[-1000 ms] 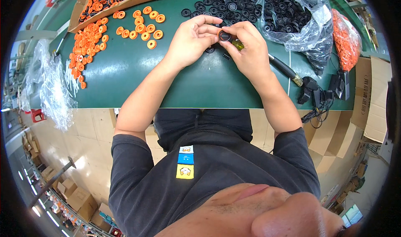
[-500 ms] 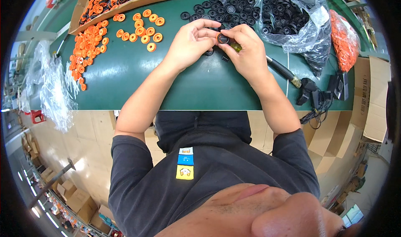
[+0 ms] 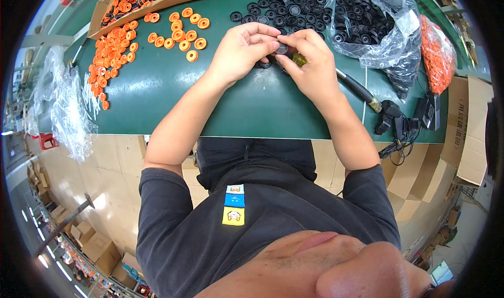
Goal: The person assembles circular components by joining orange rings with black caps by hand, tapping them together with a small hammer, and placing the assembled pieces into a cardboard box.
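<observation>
Both hands meet over the green workbench (image 3: 236,109). A small round black part (image 3: 282,49) is pinched between them, its dark flat face showing. My left hand (image 3: 242,52) has thumb and forefinger closed on its left side. My right hand (image 3: 311,61) grips its right side with thumb and forefinger. A yellow-green translucent piece (image 3: 299,59), perhaps a tool handle, shows inside my right hand; the rest is hidden by the fingers. Just below my left fingertips lies another black round part (image 3: 264,64), partly covered.
Loose black wheel-shaped parts (image 3: 281,9) lie beyond my hands, beside a clear bag (image 3: 388,51) of them. Orange parts (image 3: 178,35) lie left, below a cardboard box (image 3: 173,1). A black-handled tool (image 3: 359,90), an orange-filled bag (image 3: 438,56) and cables (image 3: 404,132) are right.
The round part has turned: an orange rim showed on it before, and now a dark face does. My left thumb has come onto it. The view has shifted slightly.
</observation>
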Available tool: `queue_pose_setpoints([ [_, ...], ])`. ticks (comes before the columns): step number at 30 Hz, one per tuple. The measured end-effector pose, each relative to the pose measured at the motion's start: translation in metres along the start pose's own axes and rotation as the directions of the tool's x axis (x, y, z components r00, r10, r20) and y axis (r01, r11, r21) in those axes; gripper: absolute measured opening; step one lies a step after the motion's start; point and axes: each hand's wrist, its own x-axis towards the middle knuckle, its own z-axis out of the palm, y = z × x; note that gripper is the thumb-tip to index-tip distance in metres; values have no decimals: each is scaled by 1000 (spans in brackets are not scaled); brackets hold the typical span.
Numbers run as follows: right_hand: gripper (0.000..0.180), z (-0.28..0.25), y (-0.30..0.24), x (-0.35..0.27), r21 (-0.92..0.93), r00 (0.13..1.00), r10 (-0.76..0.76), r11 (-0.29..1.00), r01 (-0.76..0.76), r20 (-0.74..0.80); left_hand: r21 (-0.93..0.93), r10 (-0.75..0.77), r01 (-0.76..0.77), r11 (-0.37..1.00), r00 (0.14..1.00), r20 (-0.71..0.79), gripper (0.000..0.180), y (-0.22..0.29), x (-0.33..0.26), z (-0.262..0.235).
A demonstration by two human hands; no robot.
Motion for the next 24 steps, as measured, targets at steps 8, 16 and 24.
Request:
queue_pose_setpoints([
  [8,26,2,17,2,625,934,331,703,-341,137,8,199,-199,980,980,-24,20,-1,-4,9],
  [16,25,-2,12,1,646,894,400,632,-428,201,114,198,-193,975,980,-36,23,4,-8,12],
  [24,26,-2,14,1,663,844,469,549,-509,260,26,153,-152,988,986,-62,24,-2,-5,14],
])
